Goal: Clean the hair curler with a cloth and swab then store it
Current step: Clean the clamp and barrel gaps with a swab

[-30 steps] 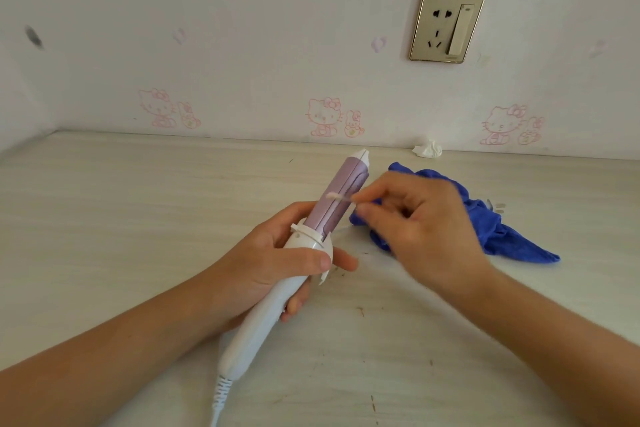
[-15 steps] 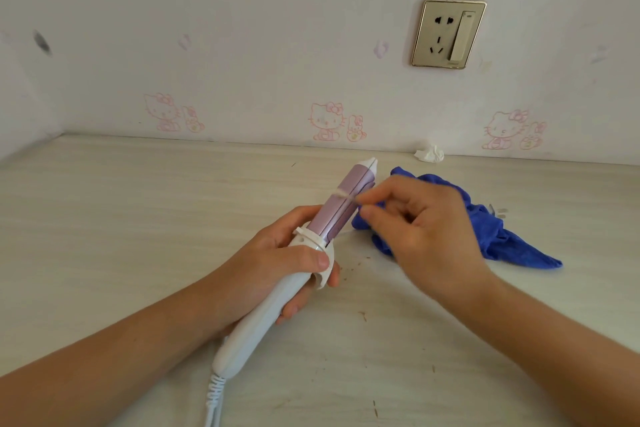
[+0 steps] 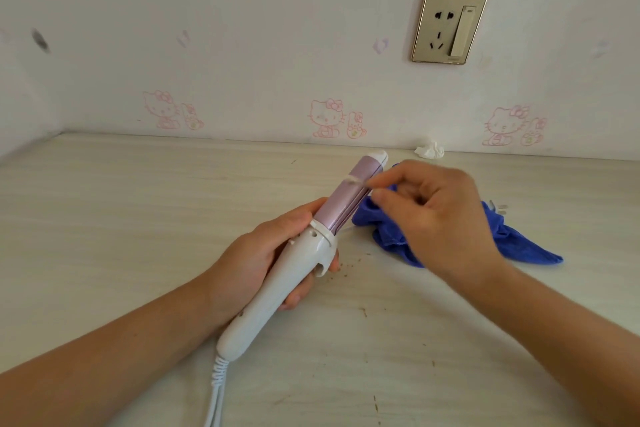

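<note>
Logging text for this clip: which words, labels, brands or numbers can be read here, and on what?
None can be read.
wall socket plate: any maker's mark is too small to read.
hair curler: no print shows on it.
cartoon cat drawings on the wall: pictures only, no words.

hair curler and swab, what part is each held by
The left hand grips the hair curler by its handle; the right hand pinches the cotton swab by its near end.
</note>
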### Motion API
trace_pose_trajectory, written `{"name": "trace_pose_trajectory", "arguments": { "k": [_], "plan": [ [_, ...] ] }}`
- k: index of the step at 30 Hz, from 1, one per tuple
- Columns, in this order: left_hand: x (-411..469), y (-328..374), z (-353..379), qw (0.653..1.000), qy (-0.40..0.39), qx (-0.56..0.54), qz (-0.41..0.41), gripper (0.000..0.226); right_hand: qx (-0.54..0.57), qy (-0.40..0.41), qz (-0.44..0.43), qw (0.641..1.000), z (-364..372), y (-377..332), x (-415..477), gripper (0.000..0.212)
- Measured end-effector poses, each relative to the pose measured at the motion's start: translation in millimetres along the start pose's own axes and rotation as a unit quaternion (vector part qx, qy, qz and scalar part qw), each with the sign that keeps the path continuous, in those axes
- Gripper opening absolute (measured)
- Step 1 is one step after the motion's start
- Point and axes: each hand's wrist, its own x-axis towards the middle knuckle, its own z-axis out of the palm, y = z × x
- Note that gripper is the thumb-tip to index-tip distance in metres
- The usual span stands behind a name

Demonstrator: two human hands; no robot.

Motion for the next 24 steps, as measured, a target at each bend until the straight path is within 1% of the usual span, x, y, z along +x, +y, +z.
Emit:
{"name": "trace_pose_trajectory", "arguments": {
  "k": [2, 3, 5, 6, 7, 9, 11, 12, 14, 17, 19, 21, 23, 24],
  "plan": [
    [-3.5, -2.8, 0.5, 0.999, 0.001, 0.027, 0.019, 0.049, -0.002, 0.024, 0.019, 1.0, -4.3, 3.9, 5.1, 0.022],
    [-4.5, -4.3, 1.1, 0.999, 0.013, 0.035, 0.028, 0.048, -0.006, 0.011, 0.011, 1.0, -1.1, 2.2, 1.3, 0.021],
    [-4.8, -5.6, 1.5, 0.997, 0.051, 0.046, 0.032, 0.047, -0.015, -0.052, -0.031, 0.998, 11.1, -6.4, -16.0, 0.017],
    [-4.6, -5.5, 1.0, 0.996, 0.066, 0.052, 0.028, 0.05, -0.022, -0.078, -0.05, 0.995, 15.8, -9.8, -23.0, 0.016],
    [-4.3, -5.8, 0.2, 0.995, 0.074, 0.061, 0.023, 0.055, -0.029, -0.086, -0.057, 0.994, 16.5, -10.1, -24.0, 0.018],
    [-4.2, -7.3, -1.6, 0.994, 0.073, 0.074, 0.017, 0.061, -0.023, -0.046, -0.03, 0.998, 7.5, -3.9, -11.2, 0.025],
    [-4.7, -6.0, -1.5, 0.995, 0.06, 0.073, 0.021, 0.06, -0.012, 0.018, 0.008, 1.0, -4.8, 2.7, 4.8, 0.027],
    [-4.7, -5.2, -1.3, 0.995, 0.055, 0.076, 0.023, 0.059, -0.014, 0.037, 0.017, 0.999, -8.0, 4.6, 8.9, 0.026],
    [-4.2, -4.2, -1.2, 0.994, 0.054, 0.096, 0.026, 0.052, -0.01, 0.033, 0.012, 0.999, -3.8, 2.8, 5.4, 0.023],
    [-2.5, -2.9, -1.3, 0.993, 0.068, 0.096, 0.025, 0.044, -0.002, -0.032, -0.044, 0.999, 11.1, -6.3, -16.1, 0.017],
    [-1.5, -2.4, -1.4, 0.993, 0.074, 0.088, 0.026, 0.04, -0.013, -0.059, -0.075, 0.995, 13.8, -9.7, -20.9, 0.016],
    [-1.5, -1.4, -0.4, 0.993, 0.075, 0.094, 0.019, 0.043, -0.01, -0.04, -0.052, 0.998, 7.1, -5.8, -12.6, 0.022],
    [-2.4, -1.1, 0.5, 0.992, 0.068, 0.104, 0.015, 0.046, -0.003, 0.016, -0.004, 1.0, -3.5, 0.8, 1.8, 0.027],
    [-3.0, -1.1, 0.9, 0.992, 0.065, 0.11, 0.015, 0.046, -0.002, 0.039, 0.014, 0.999, -7.3, 2.4, 7.5, 0.026]
  ]
}}
